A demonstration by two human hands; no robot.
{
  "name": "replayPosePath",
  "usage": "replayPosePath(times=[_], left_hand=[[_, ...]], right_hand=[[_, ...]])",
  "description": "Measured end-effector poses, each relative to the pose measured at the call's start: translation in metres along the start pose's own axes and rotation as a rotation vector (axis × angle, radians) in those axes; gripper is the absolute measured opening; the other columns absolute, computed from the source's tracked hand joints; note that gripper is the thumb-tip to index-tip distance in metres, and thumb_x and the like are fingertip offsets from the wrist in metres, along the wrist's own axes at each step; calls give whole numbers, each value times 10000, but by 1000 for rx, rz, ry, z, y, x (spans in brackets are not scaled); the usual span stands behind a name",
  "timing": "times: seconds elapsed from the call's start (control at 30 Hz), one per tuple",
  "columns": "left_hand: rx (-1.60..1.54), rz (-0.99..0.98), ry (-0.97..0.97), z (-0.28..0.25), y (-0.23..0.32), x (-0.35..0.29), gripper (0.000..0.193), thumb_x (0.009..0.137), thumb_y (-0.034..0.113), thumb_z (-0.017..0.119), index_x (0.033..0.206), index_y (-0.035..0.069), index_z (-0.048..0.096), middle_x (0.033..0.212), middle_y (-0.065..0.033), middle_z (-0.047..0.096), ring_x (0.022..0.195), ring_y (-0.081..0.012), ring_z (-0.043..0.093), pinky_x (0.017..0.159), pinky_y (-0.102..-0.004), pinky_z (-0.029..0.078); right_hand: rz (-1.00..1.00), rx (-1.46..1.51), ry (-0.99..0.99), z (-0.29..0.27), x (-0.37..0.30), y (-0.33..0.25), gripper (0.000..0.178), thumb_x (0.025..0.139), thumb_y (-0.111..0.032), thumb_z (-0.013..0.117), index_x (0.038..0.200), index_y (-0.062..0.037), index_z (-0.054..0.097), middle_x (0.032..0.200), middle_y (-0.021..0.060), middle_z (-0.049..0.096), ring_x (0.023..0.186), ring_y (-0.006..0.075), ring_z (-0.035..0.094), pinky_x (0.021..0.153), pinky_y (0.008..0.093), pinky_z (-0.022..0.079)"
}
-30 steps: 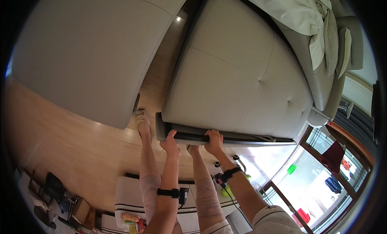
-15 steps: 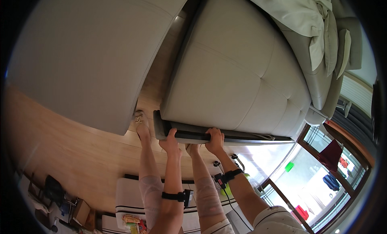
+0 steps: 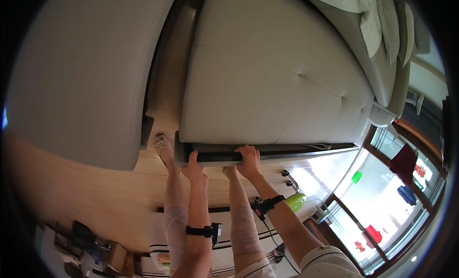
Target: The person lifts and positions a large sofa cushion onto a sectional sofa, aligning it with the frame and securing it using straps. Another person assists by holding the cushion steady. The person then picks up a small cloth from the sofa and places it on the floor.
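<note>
My left hand (image 3: 193, 167) and my right hand (image 3: 248, 161) both grip the dark base rail (image 3: 287, 152) along the near edge of a light grey sofa section (image 3: 267, 82). The thumbs hook over the rail and the fingers curl under it. Each wrist wears a black band. A second light grey sofa section (image 3: 81, 72) stands to the left, with a narrow gap (image 3: 167, 77) of wooden floor between the two. My foot (image 3: 162, 146) rests at the mouth of that gap, and my legs stand just below the rail.
Pale cushions and a blanket (image 3: 377, 19) lie on the sofa at the far right. Glass doors (image 3: 382, 196) fill the right side, with a green object (image 3: 296, 201) on the floor nearby. A white striped piece (image 3: 158, 230) and dark clutter (image 3: 91, 239) sit behind me.
Both hands stay on the rail. The sofa section now fills more of the view, and the gap to the left section looks slightly narrower.
</note>
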State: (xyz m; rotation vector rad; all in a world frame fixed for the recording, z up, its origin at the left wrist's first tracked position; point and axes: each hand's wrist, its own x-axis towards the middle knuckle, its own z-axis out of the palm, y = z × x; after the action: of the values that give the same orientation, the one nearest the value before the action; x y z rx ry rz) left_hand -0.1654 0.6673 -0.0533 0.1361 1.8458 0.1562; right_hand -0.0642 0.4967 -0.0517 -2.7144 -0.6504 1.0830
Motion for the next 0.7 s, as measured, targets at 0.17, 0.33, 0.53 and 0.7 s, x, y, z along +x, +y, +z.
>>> replayPosePath(times=[0.17, 0.33, 0.53, 0.7], left_hand=[[274, 70, -110, -13, -6, -15, 581, 858, 133, 728, 1359, 165, 436, 1261, -50, 513, 1033, -185, 538, 865, -336, 535], [372, 74, -212, -17, -24, 2, 705, 839, 134, 755, 1392, 52, 325, 1197, -105, 501, 832, -209, 573, 750, -339, 580], [463, 122, -107, 64, -148, -60, 1051, 803, 263, 803, 1444, -9, 15, 1248, -221, 446, 694, -260, 591, 679, -371, 613], [601, 354, -51, 118, -236, -86, 1394, 784, 333, 803, 1343, 92, -450, 1479, -212, 312, 1067, -351, 574, 724, -410, 634]], right_hand=[[-132, -18, 45, -9, -15, 29, 569, 570, 55, 654, 1098, -152, 622, 1063, 69, 562, 1070, 305, 501, 923, 438, 370], [73, -223, 273, -35, -54, 170, 628, 591, 56, 677, 1176, -133, 548, 1161, 103, 522, 1145, 311, 466, 982, 446, 365], [278, -489, 303, -107, -70, 364, 559, 644, 6, 724, 1160, -111, 546, 1186, 108, 540, 1249, 300, 450, 1151, 453, 257], [186, -398, 390, -116, -60, 449, 385, 637, -12, 710, 1003, -99, 634, 1076, 104, 619, 1174, 290, 519, 1148, 437, 274]])
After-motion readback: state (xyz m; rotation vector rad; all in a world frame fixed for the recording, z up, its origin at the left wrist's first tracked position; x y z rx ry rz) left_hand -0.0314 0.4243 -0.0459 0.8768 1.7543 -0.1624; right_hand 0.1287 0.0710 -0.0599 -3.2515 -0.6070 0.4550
